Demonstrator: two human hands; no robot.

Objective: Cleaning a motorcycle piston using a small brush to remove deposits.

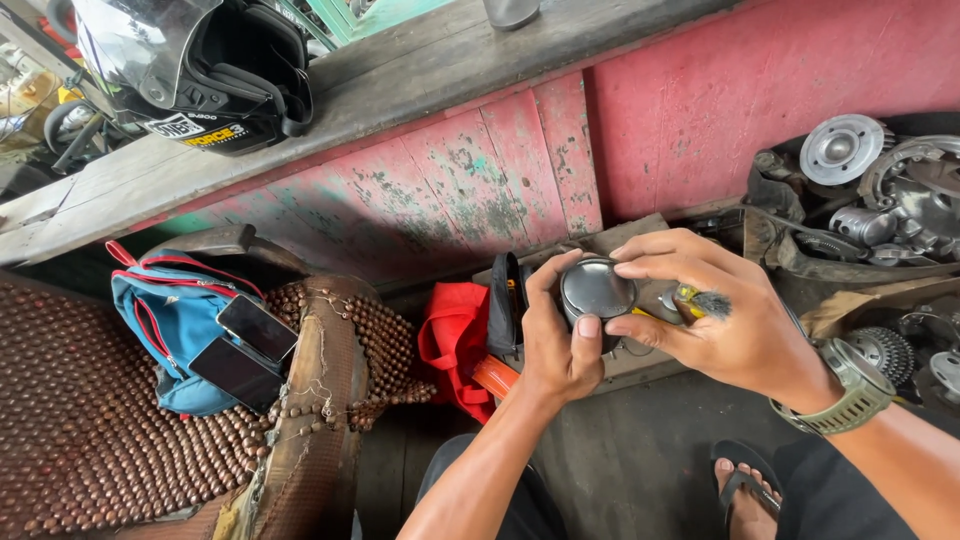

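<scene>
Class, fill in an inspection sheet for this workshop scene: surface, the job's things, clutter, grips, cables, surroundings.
Surface: dark concrete floor, stained.
Job's things: round grey metal part, piston-like, held up by both hands; small brush in the right hand.
Clutter: engine parts pile; red cloth; blue bag with two phones on a beaded seat cover.
Grips: left hand cups the part from below; right hand pinches its rim.
Cables: nothing seen.
Surroundings: peeling red wall; black helmet on a wooden ledge.

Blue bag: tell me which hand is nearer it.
Left. The left hand holds a round metal part right of the blue bag; the right hand is farther right, beyond the part.
</scene>
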